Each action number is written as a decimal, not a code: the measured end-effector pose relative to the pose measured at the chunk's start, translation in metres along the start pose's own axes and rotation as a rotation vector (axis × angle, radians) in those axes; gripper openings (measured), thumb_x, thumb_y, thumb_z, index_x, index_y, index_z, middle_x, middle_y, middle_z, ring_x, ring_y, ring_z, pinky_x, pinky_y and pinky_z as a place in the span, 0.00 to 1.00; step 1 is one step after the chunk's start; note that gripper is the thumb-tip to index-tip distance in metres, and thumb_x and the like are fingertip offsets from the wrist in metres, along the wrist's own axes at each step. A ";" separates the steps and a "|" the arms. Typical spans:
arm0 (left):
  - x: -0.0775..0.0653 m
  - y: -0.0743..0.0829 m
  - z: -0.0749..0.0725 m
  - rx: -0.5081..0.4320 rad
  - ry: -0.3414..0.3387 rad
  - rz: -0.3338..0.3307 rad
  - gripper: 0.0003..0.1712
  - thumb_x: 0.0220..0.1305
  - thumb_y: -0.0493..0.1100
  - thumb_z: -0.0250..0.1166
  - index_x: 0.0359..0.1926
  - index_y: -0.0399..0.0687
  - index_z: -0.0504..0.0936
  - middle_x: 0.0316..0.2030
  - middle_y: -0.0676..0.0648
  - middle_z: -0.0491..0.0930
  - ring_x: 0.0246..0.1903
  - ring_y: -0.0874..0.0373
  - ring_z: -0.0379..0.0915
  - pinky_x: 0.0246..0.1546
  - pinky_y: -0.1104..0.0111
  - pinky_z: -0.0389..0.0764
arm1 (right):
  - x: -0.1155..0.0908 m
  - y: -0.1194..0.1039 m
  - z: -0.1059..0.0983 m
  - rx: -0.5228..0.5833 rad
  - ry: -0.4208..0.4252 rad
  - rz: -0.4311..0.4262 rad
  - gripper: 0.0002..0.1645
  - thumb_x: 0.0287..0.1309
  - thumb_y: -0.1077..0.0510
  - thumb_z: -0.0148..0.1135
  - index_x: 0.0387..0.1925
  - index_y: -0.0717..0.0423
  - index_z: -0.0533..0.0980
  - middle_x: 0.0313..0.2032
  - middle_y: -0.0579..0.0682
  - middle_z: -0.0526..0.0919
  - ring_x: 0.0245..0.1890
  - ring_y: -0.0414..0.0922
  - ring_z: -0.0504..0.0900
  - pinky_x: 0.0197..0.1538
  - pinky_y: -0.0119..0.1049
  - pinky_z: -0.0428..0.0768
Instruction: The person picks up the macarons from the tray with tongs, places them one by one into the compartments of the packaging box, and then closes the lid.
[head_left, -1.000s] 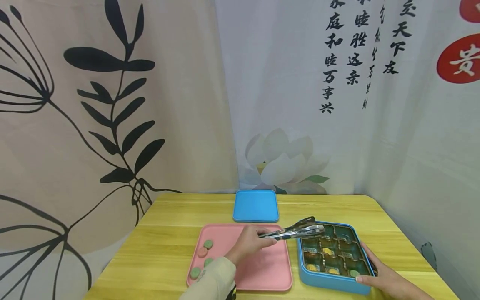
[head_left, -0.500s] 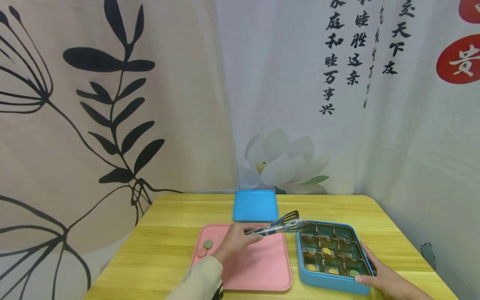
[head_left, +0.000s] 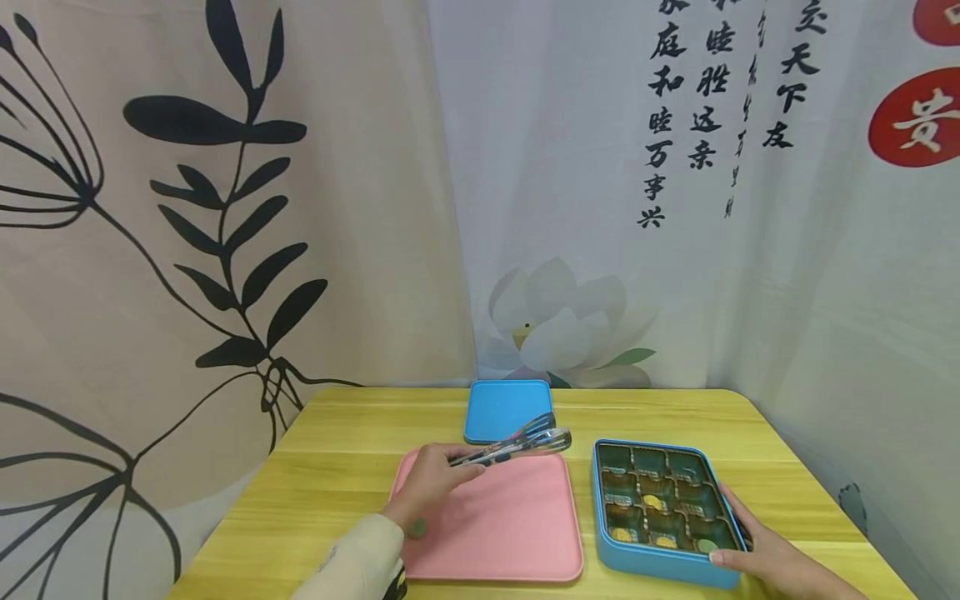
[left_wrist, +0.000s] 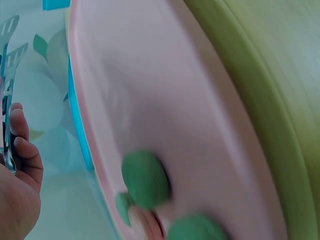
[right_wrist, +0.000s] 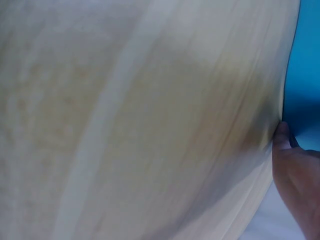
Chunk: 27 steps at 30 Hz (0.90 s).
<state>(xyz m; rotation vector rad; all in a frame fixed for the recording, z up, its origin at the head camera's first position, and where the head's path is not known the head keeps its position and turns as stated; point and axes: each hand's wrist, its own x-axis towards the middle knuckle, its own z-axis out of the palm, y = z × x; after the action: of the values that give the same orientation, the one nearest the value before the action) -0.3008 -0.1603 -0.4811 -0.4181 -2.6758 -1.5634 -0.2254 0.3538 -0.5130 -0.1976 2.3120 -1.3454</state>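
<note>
Pink tray [head_left: 517,529] at left, blue box [head_left: 663,567] at right, the right hand [head_left: 763,550] gripping that box's near right corner, left hand [head_left: 431,482] curled round tongs [head_left: 525,445] above the tray, green discs [left_wrist: 145,180], blurred, perhaps macarons, on its left side

Left hand [head_left: 429,483] holds tongs [head_left: 512,448]; right hand [head_left: 763,550] grips box [head_left: 652,564] (blue, compartmented).

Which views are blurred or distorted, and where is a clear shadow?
Head view: fairly sharp; left wrist view: green pieces blurred, edges of the pink tray bowed; right wrist view: table soft in detail, a dark shadow stretching down-left from the right hand.
</note>
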 end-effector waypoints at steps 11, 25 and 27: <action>-0.014 -0.017 -0.037 -0.032 0.022 -0.051 0.17 0.57 0.52 0.75 0.47 0.54 0.88 0.30 0.50 0.84 0.17 0.62 0.64 0.16 0.72 0.68 | 0.001 0.001 0.001 0.023 0.029 0.004 0.61 0.71 0.49 0.56 0.73 0.58 0.18 0.69 0.78 0.23 0.66 0.80 0.30 0.58 0.77 0.51; -0.037 -0.039 -0.081 0.109 0.141 -0.102 0.20 0.52 0.53 0.77 0.44 0.50 0.89 0.37 0.52 0.86 0.31 0.58 0.76 0.29 0.69 0.76 | 0.001 0.003 0.001 0.020 0.026 0.007 0.61 0.71 0.47 0.56 0.73 0.59 0.19 0.69 0.78 0.23 0.66 0.81 0.31 0.57 0.78 0.53; -0.041 -0.043 -0.087 0.123 0.145 -0.106 0.18 0.52 0.52 0.77 0.43 0.50 0.89 0.35 0.52 0.86 0.31 0.58 0.75 0.30 0.70 0.76 | 0.001 0.003 0.002 0.023 0.031 0.003 0.61 0.71 0.48 0.56 0.73 0.59 0.19 0.69 0.78 0.23 0.66 0.81 0.33 0.57 0.77 0.54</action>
<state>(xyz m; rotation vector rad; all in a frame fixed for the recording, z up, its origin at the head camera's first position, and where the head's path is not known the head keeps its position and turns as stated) -0.2816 -0.2642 -0.4802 -0.1553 -2.7025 -1.3830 -0.2253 0.3534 -0.5168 -0.1668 2.3200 -1.3818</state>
